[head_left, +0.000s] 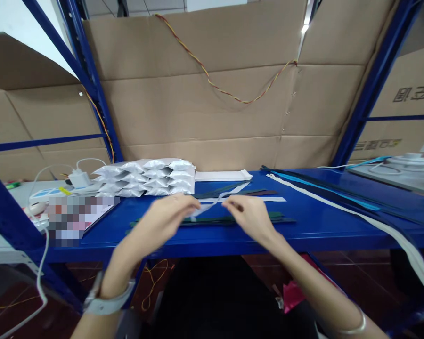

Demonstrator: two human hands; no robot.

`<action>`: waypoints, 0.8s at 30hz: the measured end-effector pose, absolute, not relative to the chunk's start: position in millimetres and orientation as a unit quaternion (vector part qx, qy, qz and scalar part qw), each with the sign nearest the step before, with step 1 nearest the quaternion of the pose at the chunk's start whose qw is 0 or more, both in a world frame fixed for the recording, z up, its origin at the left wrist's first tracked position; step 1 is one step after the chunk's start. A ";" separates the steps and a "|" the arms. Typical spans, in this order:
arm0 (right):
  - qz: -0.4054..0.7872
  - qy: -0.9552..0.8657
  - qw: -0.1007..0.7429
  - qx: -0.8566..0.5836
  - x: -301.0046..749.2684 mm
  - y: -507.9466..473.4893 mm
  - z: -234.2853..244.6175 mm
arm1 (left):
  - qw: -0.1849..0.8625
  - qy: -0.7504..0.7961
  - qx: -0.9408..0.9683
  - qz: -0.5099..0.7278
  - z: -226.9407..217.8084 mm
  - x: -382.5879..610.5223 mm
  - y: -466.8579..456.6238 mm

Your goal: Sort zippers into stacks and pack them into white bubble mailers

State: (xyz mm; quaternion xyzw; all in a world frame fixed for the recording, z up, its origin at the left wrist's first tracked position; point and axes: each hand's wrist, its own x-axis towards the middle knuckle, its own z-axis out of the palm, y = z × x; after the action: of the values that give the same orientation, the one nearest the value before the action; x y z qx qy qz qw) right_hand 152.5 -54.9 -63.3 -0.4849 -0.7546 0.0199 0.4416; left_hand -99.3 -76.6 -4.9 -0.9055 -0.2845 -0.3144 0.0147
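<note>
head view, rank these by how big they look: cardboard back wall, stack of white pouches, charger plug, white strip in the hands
1. cardboard back wall
2. stack of white pouches
3. white strip, pinched between left hand and right hand, and charger plug: too alike to rank; the strip is longer, the plug bulkier.

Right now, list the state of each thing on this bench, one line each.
left hand: pinching the short white strip's left end
right hand: pinching its other end
short white strip: held between both hands
dark strips: lying flat on the blue shelf
silvery pouches: stacked in neat rows
long white strip: draped, hanging off the shelf's front edge
twisted wire: hanging slack on the cardboard
</note>
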 end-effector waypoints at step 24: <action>-0.068 -0.760 0.485 -0.427 111.5 -105.6 -51.8 | -0.195 -0.301 -0.828 -0.432 -24.1 -56.6 -81.9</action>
State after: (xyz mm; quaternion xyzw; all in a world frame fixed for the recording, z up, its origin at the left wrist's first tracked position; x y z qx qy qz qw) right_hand 111.5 -105.6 -51.8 -0.4267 -0.7600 -0.0680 0.4854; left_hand -56.6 -81.9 -24.1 -0.8278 -0.3008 -0.4317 -0.1946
